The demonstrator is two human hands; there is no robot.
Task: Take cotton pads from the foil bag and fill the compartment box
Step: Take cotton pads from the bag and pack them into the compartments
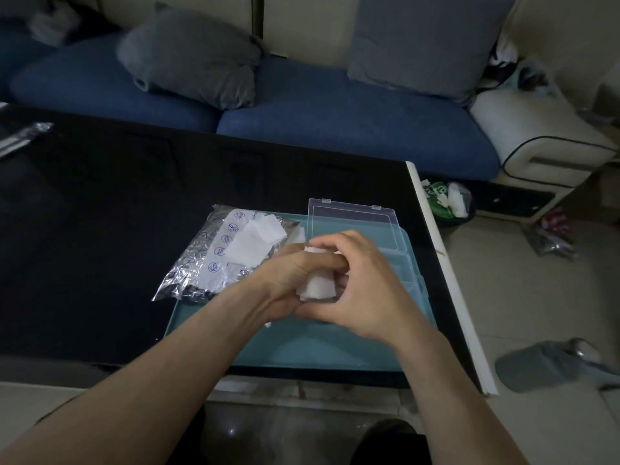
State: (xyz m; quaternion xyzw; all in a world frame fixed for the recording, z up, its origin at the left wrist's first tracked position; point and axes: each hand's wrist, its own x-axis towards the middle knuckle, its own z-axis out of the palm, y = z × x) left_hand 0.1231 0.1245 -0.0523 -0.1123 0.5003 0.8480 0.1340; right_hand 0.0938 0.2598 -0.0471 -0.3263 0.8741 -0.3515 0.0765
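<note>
Holding a small stack of cotton pads (317,286) between both hands, you have your left hand (292,280) curled round its near side and your right hand (360,290) wrapped over the top and far side, so both are clamped on the same bundle. Just beyond your grip lies the clear compartment box (407,266), its lid (352,218) swung open and lying flat behind it; your right hand hides most of the compartments, so how full they are cannot be told. To the left of your grip sits the foil bag (201,263), with loose pads (256,239) spilling from its mouth.

The risk is in the stack itself. The pads are soft, thin, fluffy squares with little stiffness, and a squeeze from two sides could fan or buckle them, so they may catch on the thin plastic dividers instead of dropping in flat. The crinkled, shiny bag looks slippery on the smooth teal tray (302,344), and a brush from your left wrist could push it and scatter the loose pads.
</note>
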